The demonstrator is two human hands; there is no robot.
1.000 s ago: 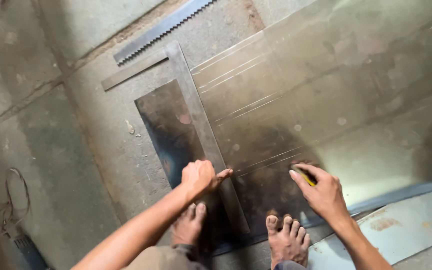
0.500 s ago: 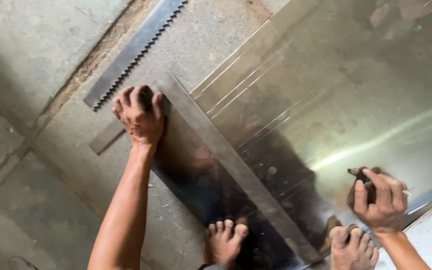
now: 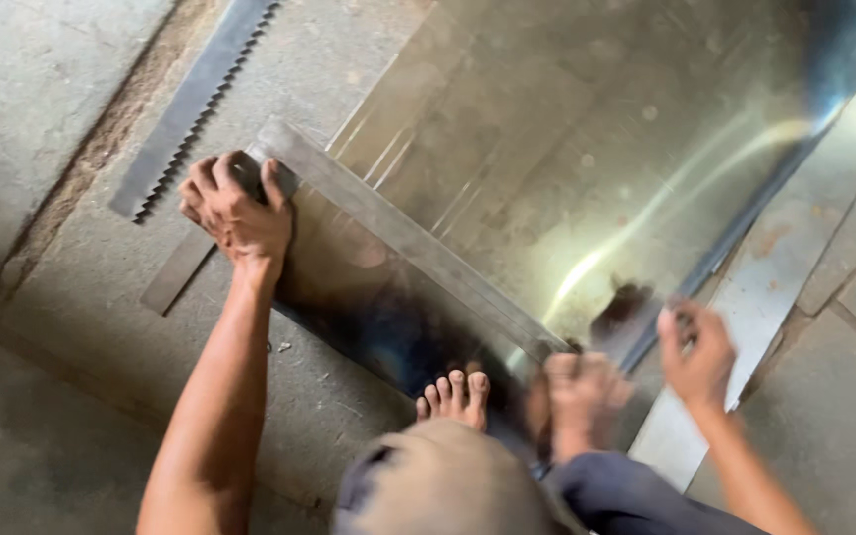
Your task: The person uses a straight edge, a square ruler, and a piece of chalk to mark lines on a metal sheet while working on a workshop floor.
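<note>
left hand pins a steel square on a metal sheet; right hand hovers at the near edge.

the left hand [image 3: 238,210] is curled tight over the corner of the square [image 3: 403,236], fingers wrapped and pressing down, which looks meant to keep its long arm flat and steady across the sheet [image 3: 596,149]. the square lies diagonally on the sheet, its short arm sticking out onto the floor [image 3: 32,89] just beside a toothed blade [image 3: 195,104]. the right hand [image 3: 697,354] is blurred near the sheet's near edge, fingers drawn in narrow as if pinching something small; what it holds i cannot tell. a bare foot [image 3: 455,394] rests on the sheet by the square's near end, seemingly adding weight to hold the sheet still.
</note>
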